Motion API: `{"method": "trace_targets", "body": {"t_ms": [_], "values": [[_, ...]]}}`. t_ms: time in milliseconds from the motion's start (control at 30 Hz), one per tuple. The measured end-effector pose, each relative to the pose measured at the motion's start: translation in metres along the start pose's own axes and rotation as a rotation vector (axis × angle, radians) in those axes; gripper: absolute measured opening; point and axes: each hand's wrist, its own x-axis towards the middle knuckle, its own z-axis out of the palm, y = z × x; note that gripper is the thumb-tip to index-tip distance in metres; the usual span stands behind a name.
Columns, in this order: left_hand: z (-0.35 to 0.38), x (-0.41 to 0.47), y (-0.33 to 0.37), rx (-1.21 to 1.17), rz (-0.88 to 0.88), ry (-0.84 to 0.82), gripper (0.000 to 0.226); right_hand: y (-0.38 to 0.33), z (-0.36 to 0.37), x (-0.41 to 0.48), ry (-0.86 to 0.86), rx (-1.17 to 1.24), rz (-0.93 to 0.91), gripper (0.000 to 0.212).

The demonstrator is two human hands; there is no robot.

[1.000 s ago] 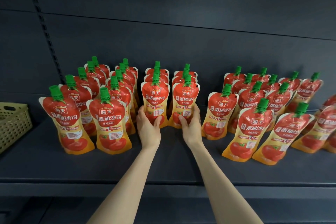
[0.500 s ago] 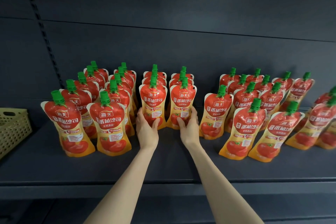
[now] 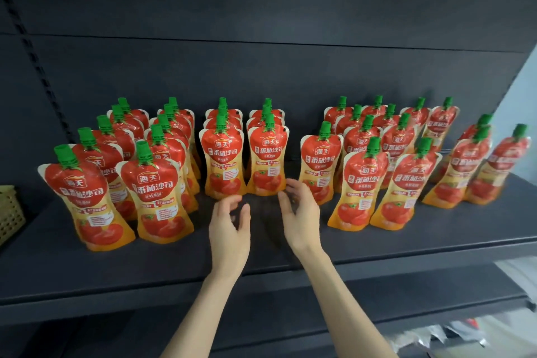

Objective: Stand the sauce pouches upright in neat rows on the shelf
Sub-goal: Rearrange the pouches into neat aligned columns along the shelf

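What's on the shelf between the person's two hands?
Nothing. In the head view, only bare dark shelf shows between the left hand and the right hand; the sauce pouches stand just beyond them.

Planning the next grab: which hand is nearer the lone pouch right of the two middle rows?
Right. The right hand sits just in front of the lone pouch, at its lower left edge. The left hand is further left, in front of the left middle row.
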Motion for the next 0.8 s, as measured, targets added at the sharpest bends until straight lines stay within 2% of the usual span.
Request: {"method": "trace_targets", "body": {"t_ms": [100,233,333,433,533,633,700,800], "values": [[0.013,-0.022,0.015,-0.074,0.031,-0.092,0.017,0.002,-0.041,-0.018,0.068,-0.012,-0.058,0.016],[0.053,-0.041,0.038,-0.151,0.005,-0.185,0.019,0.017,-0.100,-0.028,0.135,-0.019,-0.065,0.014],[0.086,-0.052,0.052,-0.164,-0.018,-0.236,0.039,0.033,-0.139,-0.025,0.181,-0.039,-0.048,0.015],[0.125,-0.059,0.071,-0.164,-0.027,-0.219,0.063,0.054,-0.178,-0.013,0.212,-0.033,-0.044,0.019],[0.157,-0.063,0.085,-0.183,-0.069,-0.155,0.068,0.075,-0.207,0.001,0.214,-0.004,0.008,0.021],[0.175,-0.067,0.089,-0.153,-0.098,-0.055,0.059,0.094,-0.225,0.015,0.146,0.059,0.093,0.043],[0.180,-0.068,0.087,-0.091,-0.117,-0.029,0.052,0.101,-0.230,0.024,0.035,0.106,0.148,0.058],[0.182,-0.069,0.085,-0.069,-0.142,-0.053,0.043,0.105,-0.231,0.034,-0.158,0.172,0.151,0.057]]}}
